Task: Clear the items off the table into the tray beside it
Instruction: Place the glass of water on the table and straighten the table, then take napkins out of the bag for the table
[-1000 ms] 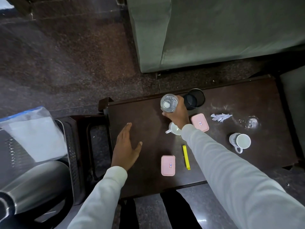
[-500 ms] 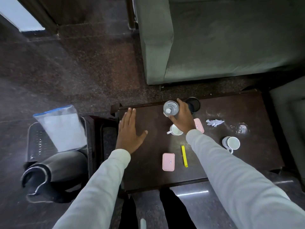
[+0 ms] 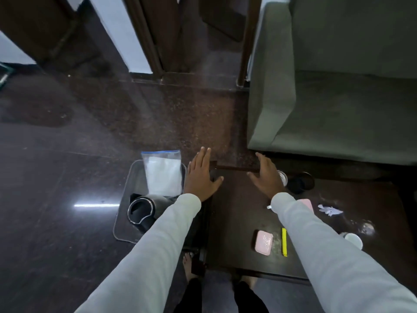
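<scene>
Sofa (image 3: 349, 86) cushions in grey-green filled the upper right, and below them the dark tabletop (image 3: 237, 222) ran out towards our right. We stood at its near edge in pale long sleeves. Beside its left end, on the polished floor, sat the tray (image 3: 123, 213), already holding a clear zip bag (image 3: 163, 172) with a blue seal and a dark metal jug (image 3: 141, 211) lying on its side.

Our left hand (image 3: 199, 177) was spread flat, fingers straight, over the left end of the tabletop next to the tray, its grip wide open and holding nothing. Our right hand (image 3: 266, 177) was likewise open, fingers extended and thumb out, above the far side of the tabletop; a clear glass (image 3: 283, 177) showed just behind it, and we could not tell whether they touched.

A black cup (image 3: 301, 182) stood beside that glass. Still on the tabletop were a pink case (image 3: 264, 242), a yellow stick (image 3: 284, 241) just to its right, a second pink case (image 3: 306, 204) half hidden by our right sleeve, some white paper scraps (image 3: 329, 210) and, at the sleeve's edge, a white mug (image 3: 354, 239).
</scene>
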